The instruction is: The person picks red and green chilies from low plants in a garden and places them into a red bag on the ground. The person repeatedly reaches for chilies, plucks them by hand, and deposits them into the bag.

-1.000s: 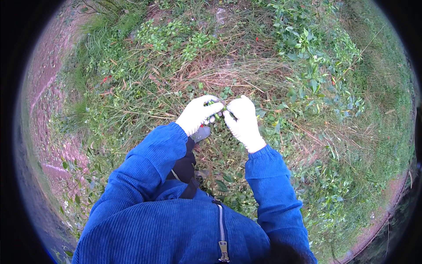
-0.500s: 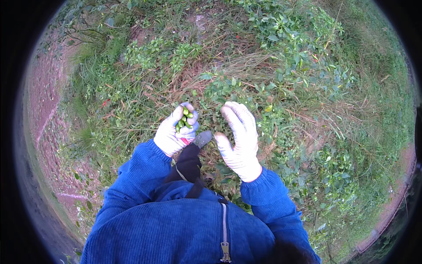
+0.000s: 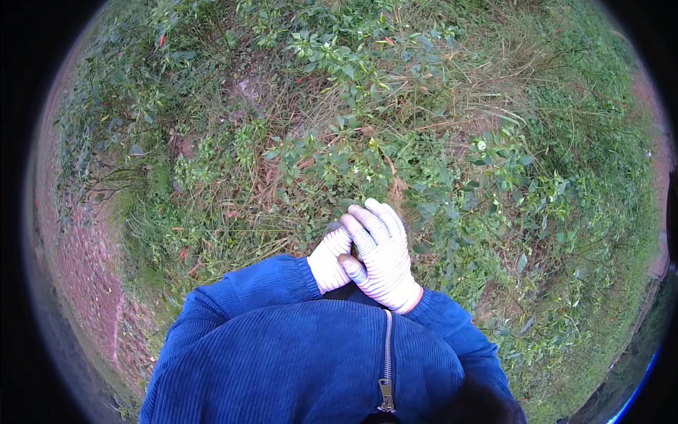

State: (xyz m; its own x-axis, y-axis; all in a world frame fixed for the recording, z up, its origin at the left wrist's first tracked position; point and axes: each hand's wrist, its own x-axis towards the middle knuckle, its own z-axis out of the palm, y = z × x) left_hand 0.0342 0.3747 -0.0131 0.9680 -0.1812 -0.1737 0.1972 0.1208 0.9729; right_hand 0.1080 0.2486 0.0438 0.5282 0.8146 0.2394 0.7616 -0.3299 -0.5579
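Observation:
My right hand [image 3: 381, 247], in a white knit glove with thin dark stripes, lies over my left hand in front of my jacket. Its fingers are stretched out side by side and slightly curved, with the thumb apart. Under it my left hand [image 3: 329, 263], gloved alike, shows only its back and wrist. Its fingers and palm are covered by the right hand. The small green chili peppers seen in the left hand half a second ago are hidden between the hands. Low green leaves [image 3: 332, 205] grow just beyond my fingertips.
Chili plants [image 3: 346, 67] stand ahead, with a red chili [image 3: 390, 41] among the leaves. Another red chili [image 3: 183, 252] shows in the grass on the left. Dry grass [image 3: 459, 113] lies between plants. Bare reddish soil [image 3: 92, 283] runs along the left side.
My hands were apart, the left cupped around several green chili peppers. Now they are together near my body, the right over the left. The view has shifted over the plants.

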